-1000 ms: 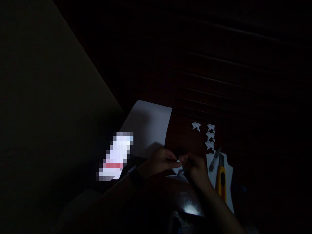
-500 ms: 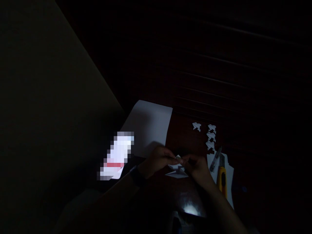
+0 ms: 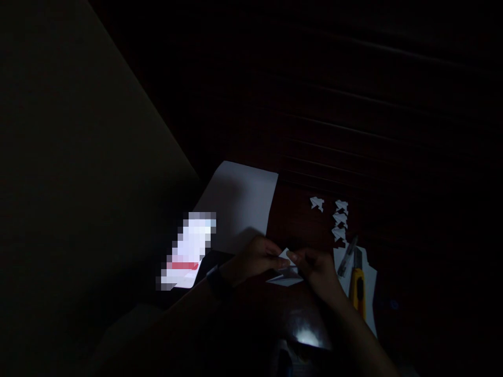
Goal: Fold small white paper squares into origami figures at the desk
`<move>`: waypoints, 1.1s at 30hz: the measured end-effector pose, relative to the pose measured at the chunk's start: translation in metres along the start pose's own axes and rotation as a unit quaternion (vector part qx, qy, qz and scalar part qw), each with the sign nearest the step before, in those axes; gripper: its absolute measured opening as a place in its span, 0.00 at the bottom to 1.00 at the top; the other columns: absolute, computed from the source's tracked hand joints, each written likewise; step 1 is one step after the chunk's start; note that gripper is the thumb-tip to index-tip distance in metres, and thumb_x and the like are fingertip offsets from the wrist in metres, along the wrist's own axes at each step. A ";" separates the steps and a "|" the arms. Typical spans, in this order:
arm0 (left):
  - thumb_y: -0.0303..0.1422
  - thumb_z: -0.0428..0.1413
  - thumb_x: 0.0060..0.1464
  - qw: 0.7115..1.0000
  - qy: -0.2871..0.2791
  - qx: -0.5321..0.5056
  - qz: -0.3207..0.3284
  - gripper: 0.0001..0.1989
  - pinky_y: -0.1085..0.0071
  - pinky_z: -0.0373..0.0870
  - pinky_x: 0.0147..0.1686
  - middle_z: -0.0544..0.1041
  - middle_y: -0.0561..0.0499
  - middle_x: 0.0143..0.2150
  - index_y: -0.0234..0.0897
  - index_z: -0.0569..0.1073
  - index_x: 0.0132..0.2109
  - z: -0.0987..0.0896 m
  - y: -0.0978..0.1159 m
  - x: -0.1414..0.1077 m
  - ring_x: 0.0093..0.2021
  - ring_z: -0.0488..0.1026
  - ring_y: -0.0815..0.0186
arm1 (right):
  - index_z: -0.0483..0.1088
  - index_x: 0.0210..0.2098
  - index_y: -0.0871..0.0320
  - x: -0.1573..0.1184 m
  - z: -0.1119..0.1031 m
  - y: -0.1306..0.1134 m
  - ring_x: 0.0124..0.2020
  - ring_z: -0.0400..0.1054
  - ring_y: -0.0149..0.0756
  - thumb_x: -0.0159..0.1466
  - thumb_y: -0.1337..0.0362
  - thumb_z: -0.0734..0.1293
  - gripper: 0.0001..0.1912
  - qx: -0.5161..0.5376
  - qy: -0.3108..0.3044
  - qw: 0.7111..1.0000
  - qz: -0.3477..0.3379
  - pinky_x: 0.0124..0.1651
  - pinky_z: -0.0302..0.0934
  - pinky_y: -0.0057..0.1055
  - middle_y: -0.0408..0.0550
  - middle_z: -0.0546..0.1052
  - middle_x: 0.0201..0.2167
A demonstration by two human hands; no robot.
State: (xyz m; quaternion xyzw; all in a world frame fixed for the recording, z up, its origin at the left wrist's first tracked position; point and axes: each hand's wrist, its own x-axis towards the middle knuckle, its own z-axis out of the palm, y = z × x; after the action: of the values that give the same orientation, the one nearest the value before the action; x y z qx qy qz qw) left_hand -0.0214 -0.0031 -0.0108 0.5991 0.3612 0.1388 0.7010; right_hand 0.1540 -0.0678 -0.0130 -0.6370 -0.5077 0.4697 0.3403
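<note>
A small piece of folded white paper (image 3: pixel 286 276) is pinched between my two hands, low over the dark table. My left hand (image 3: pixel 260 257) grips its left side, thumb on top; a dark band circles that wrist. From the right, my right hand (image 3: pixel 315 267) presses thumb and fingers on the paper near its upper tip. The tip points away from me, and a wider folded flap spreads toward me. Fine creases are too dim to make out.
Several small folded paper figures (image 3: pixel 339 220) lie beyond my right hand. A yellow box cutter (image 3: pixel 358 293) and a pen (image 3: pixel 348 257) rest on paper sheets (image 3: pixel 369 283) at the right. Left are a large white sheet (image 3: pixel 239 204) and a lit, blurred screen (image 3: pixel 188 248).
My right thumb and fingers have shifted slightly on the paper, so more of its pointed tip shows. My left hand has hardly moved.
</note>
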 end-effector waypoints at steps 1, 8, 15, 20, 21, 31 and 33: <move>0.40 0.58 0.45 1.000 -0.004 0.005 0.000 0.15 0.77 0.58 0.22 0.74 0.51 0.24 0.29 0.77 0.30 0.000 0.000 0.000 0.23 0.66 0.72 | 0.74 0.29 0.59 0.000 0.000 -0.001 0.24 0.66 0.33 0.59 0.54 0.64 0.15 0.005 0.000 1.000 0.000 0.26 0.58 0.25 0.44 0.74 0.22; 0.40 0.60 0.43 0.998 0.054 -0.007 -0.033 0.14 0.78 0.56 0.20 0.70 0.53 0.20 0.30 0.75 0.26 0.000 -0.001 -0.002 0.21 0.63 0.73 | 0.69 0.40 0.56 -0.003 -0.003 -0.008 0.36 0.68 0.36 0.64 0.54 0.56 0.16 0.026 0.043 0.998 -0.041 0.38 0.60 0.28 0.46 0.74 0.34; 0.39 0.59 0.44 0.985 0.143 -0.069 -0.061 0.13 0.76 0.63 0.22 0.72 0.52 0.23 0.30 0.76 0.30 0.002 -0.006 0.004 0.23 0.68 0.71 | 0.64 0.45 0.54 -0.007 -0.003 -0.016 0.45 0.66 0.40 0.58 0.55 0.65 0.18 0.062 -0.021 0.992 -0.106 0.46 0.59 0.32 0.47 0.72 0.42; 0.40 0.59 0.45 0.987 0.111 -0.111 -0.028 0.15 0.75 0.68 0.24 0.73 0.51 0.25 0.29 0.75 0.30 0.004 -0.007 0.003 0.25 0.70 0.70 | 0.70 0.34 0.56 0.000 0.005 -0.009 0.38 0.68 0.38 0.57 0.59 0.67 0.08 0.044 0.040 0.996 -0.071 0.43 0.60 0.32 0.46 0.75 0.34; 0.40 0.58 0.46 0.987 0.090 -0.132 -0.021 0.15 0.73 0.70 0.26 0.74 0.50 0.27 0.29 0.75 0.32 0.004 -0.006 0.002 0.27 0.72 0.69 | 0.70 0.32 0.57 0.002 0.005 -0.006 0.36 0.69 0.38 0.57 0.59 0.67 0.07 0.044 0.050 0.996 -0.060 0.41 0.60 0.32 0.46 0.76 0.32; 0.28 0.62 0.43 0.970 0.034 -0.241 -0.017 0.20 0.58 0.71 0.43 0.75 0.42 0.41 0.30 0.71 0.46 -0.002 -0.002 -0.001 0.39 0.74 0.61 | 0.73 0.32 0.57 0.009 -0.003 0.008 0.28 0.68 0.34 0.53 0.58 0.70 0.10 0.087 0.067 0.994 -0.016 0.30 0.61 0.28 0.46 0.77 0.30; 0.29 0.62 0.44 0.970 0.047 -0.238 -0.021 0.21 0.59 0.72 0.42 0.75 0.43 0.41 0.30 0.70 0.47 -0.003 -0.001 -0.001 0.38 0.75 0.62 | 0.74 0.32 0.57 0.008 -0.005 0.005 0.28 0.69 0.34 0.54 0.59 0.69 0.09 0.094 0.023 0.995 -0.023 0.31 0.62 0.29 0.47 0.77 0.32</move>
State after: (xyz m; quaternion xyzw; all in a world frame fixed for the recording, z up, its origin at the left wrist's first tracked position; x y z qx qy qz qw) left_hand -0.0244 -0.0014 -0.0114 0.4004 0.3628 0.2337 0.8083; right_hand 0.1604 -0.0610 -0.0180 -0.6008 -0.4681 0.4928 0.4208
